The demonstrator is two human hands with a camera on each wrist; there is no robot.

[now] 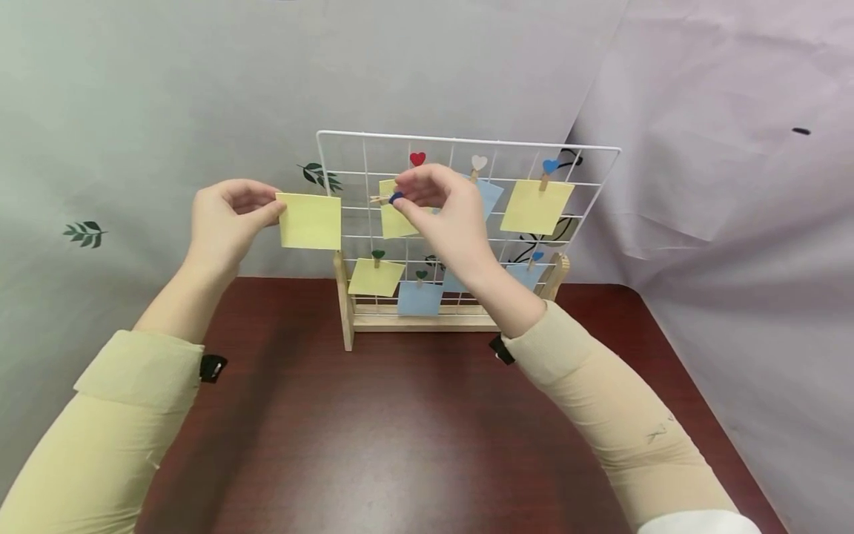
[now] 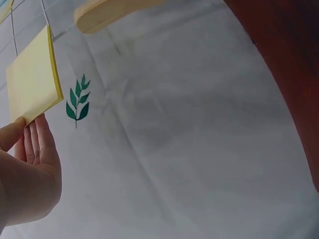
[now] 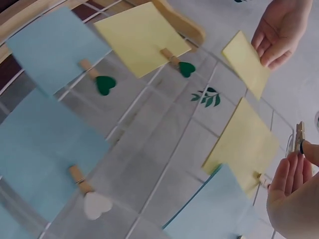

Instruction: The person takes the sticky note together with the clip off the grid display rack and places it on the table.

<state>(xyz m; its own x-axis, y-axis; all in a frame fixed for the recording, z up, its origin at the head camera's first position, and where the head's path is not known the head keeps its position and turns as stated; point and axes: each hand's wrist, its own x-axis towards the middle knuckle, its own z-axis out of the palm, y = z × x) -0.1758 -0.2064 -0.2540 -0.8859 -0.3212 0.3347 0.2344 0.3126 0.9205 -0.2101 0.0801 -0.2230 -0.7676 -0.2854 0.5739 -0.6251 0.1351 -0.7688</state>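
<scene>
My left hand (image 1: 223,222) pinches a yellow sticky-note pad (image 1: 310,222) by its left edge, thumb in front. In the left wrist view the pad (image 2: 36,74) shows some thickness along its side. The pad's right edge overlaps the left side of a white wire grid rack (image 1: 467,139). My right hand (image 1: 448,211) pinches a small wooden clothespin (image 1: 382,199) by its dark blue end, in front of the rack's upper left. Its jaw end points left, toward the pad. In the right wrist view the clothespin (image 3: 300,133) stands near the rack's edge.
Yellow and blue notes hang on the rack from heart-topped clothespins, among them a yellow note (image 1: 537,208) at upper right and a blue note (image 1: 420,298) below. Wooden feet (image 1: 343,304) stand on the dark red table (image 1: 373,415). A pale curtain (image 1: 167,89) hangs behind.
</scene>
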